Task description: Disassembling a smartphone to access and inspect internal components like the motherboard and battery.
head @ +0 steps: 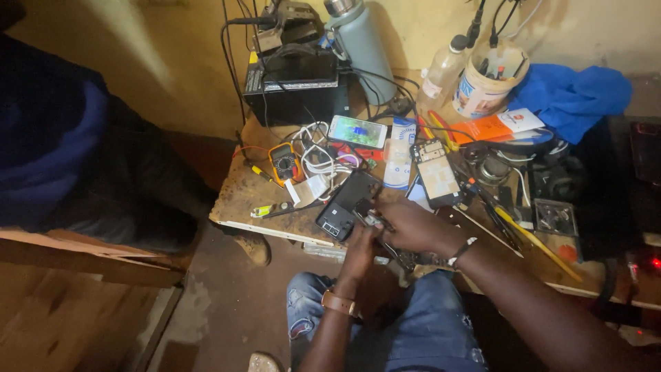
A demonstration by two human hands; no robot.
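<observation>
Both hands working at a dark phone [348,203] on the counter [241,196].
Left hand [359,249] and right hand [413,226] are pinching a small part [372,219] (phone's long axis running near-left to far-right).

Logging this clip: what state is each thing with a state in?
Dark phone: face down at the table edge.
Lit phone: screen on.
Opened phone: back off, insides showing.
Flask: capped, upright.
Left hand: pinching a small part.
Right hand: closed, beside the left hand.
</observation>
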